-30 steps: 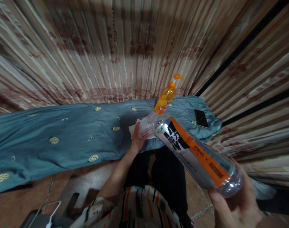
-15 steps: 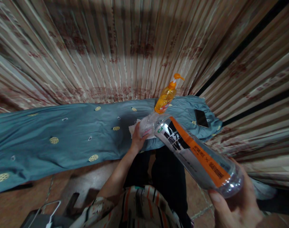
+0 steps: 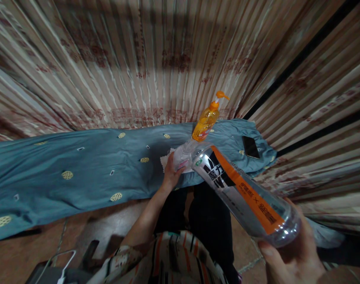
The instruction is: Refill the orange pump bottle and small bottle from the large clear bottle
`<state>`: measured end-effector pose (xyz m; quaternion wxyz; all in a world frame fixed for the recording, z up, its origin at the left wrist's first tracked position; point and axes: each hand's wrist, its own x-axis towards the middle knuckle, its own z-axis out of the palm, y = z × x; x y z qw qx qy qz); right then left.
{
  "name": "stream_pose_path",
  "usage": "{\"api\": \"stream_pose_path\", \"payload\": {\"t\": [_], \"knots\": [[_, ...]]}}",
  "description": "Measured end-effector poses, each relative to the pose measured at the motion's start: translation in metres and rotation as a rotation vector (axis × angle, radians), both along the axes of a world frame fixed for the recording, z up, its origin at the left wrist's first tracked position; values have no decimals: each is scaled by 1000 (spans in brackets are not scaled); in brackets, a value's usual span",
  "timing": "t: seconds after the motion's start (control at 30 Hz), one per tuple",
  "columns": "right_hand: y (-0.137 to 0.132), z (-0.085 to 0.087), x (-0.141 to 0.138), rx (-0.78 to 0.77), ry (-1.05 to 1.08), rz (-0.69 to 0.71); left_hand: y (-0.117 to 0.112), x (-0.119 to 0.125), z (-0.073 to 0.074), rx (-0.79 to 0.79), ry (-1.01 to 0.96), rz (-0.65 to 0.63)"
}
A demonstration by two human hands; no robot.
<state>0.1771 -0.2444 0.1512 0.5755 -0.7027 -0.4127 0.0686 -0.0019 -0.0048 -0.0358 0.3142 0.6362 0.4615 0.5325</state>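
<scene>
My right hand (image 3: 295,248) grips the base of a large clear bottle (image 3: 242,193) with an orange and silver label. The bottle is tilted, its neck end pointing up and left toward my left hand (image 3: 170,171). That hand is wrapped round a small clear plastic bottle (image 3: 181,157) with a pinkish print. The mouths of the two bottles come close together; whether they touch I cannot tell. Beneath the small bottle lies a white paper (image 3: 165,161). Just behind stands a pump bottle (image 3: 205,122) of orange liquid with an orange pump head.
A blue-green cloth with yellow pineapple prints (image 3: 91,169) covers the long narrow surface. Toward its right end lies a dark phone (image 3: 250,147). Pleated curtains (image 3: 123,71) hang behind and to the right. A white cable (image 3: 68,260) is at lower left.
The large bottle's base and my right hand have shifted very slightly left. My left hand, the small bottle and the pump bottle look the same.
</scene>
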Motion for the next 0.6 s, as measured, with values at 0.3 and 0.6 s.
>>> {"api": "stream_pose_path", "payload": {"t": [0.3,0.6], "knots": [[-6,4,0,-85,44,28,0,-1,0,-5,25,5],[-16,-14,21,-32,67,191,-1,0,1,30,8,19]]}}
